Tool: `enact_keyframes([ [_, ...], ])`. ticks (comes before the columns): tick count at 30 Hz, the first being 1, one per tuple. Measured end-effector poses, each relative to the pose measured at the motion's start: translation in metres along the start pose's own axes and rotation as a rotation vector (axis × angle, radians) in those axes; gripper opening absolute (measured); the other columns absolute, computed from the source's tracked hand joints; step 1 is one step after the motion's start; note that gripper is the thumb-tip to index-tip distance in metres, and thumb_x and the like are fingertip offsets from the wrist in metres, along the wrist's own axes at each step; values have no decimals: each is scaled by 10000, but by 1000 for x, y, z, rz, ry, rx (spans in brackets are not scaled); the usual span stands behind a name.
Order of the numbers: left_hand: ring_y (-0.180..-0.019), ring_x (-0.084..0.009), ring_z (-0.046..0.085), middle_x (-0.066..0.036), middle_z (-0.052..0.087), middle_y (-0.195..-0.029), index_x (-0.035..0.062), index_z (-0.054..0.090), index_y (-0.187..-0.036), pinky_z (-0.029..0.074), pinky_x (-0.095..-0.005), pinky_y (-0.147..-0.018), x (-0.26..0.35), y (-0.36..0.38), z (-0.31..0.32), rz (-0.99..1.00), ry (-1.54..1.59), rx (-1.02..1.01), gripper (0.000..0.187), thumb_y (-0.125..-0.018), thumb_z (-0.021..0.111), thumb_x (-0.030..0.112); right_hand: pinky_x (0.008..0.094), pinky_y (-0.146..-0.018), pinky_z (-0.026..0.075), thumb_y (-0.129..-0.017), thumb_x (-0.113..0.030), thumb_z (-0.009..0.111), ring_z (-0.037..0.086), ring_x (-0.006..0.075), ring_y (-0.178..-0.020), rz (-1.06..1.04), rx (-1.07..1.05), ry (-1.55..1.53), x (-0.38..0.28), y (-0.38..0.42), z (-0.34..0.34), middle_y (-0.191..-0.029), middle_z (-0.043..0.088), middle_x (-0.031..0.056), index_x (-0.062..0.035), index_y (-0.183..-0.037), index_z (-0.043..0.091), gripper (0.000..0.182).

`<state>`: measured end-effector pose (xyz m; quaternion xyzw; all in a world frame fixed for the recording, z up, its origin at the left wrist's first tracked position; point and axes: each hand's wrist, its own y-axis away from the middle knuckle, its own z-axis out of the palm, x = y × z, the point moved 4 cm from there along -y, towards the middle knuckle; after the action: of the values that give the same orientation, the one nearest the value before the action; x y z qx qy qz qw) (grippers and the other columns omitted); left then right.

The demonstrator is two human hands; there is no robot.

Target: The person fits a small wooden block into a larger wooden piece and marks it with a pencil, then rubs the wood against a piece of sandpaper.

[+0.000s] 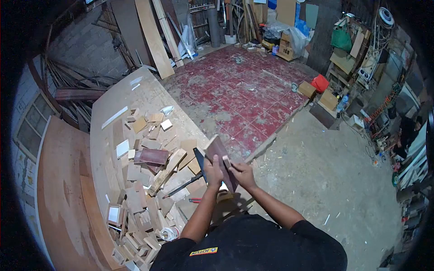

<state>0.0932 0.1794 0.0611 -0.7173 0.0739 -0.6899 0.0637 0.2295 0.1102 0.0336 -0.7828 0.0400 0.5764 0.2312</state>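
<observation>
Directions are given from the wearer, with twelve o'clock straight ahead. Just short of twelve, a brown board (217, 149) is held up, tilted, in front of the body. It is gripped by the left hand (213, 171), which is partly closed with the thumb laid along the broad face. Its right edge is clasped by the curled fingers of the right hand (242, 175); whether the pale-ended strip beside them is gripped too cannot be told. At nine, a white roll (169, 233) is set at the edge of a plywood bench (140, 92). Toward ten, a red-handled tool (195, 200) and a long dark bar (183, 185) are seen, with wood offcuts (134, 173) heaped beyond. Farther off, red tiles (235, 88) are spread at twelve, and a red bag (320, 83) is placed at one. Farthest, tall planks (154, 40) are leaned at eleven, and a green bag (341, 39) is seen at one.
</observation>
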Motion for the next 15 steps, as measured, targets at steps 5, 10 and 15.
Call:
enact_keyframes([
  [5,-986,-227,586,-133,624,-1086,-43,554,-1155,449,-361,-886,-2,-8,-3,50,165,41,357,-971,529,262,290,-853,495,-831,-82,701,658,197,-961,93,-23,-45,8,9,-1,-1025,700,128,-8,-1113,680,293],
  [10,-1023,-250,612,-149,643,-1111,-11,545,-1229,457,-360,-900,-12,19,24,9,-31,-264,393,-967,529,282,266,-792,479,-835,-56,683,630,157,-879,22,159,-80,-30,-39,-27,-921,675,105,-5,-1142,667,312],
  [15,-1010,-228,592,-138,635,-1109,-23,542,-1219,449,-353,-894,-5,5,21,-32,100,-140,397,-971,513,286,262,-805,478,-838,-49,689,625,156,-902,-68,76,-79,-17,-25,-16,-999,670,96,-28,-1153,672,317],
])
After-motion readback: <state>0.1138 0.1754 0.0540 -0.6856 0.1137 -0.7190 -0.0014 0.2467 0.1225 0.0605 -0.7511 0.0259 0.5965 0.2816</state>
